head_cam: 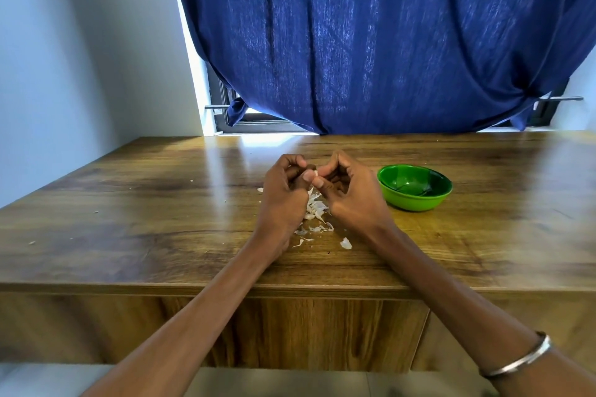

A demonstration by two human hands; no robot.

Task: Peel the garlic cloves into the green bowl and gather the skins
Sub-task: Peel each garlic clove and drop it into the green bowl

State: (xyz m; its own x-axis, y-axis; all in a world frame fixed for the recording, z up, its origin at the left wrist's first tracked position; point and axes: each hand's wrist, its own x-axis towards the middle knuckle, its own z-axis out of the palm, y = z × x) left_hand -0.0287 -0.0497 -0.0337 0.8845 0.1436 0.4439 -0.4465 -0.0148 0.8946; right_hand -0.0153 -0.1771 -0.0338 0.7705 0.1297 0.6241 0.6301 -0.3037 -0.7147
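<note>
Both hands [317,185] pinch garlic clove [315,173] above skins [314,208].

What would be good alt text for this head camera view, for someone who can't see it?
Two hands, the left hand and right hand, pinch a garlic clove between them above a pile of papery skins on a wooden table. A green bowl sits to their right; a blue curtain hangs behind.

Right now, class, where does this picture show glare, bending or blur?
Head view: window light glares on the wooden table left of the blue curtain; the wide lens bows the curtain's sides; the green bowl is sharp, while the garlic clove between both hands is too small to make out.
</note>
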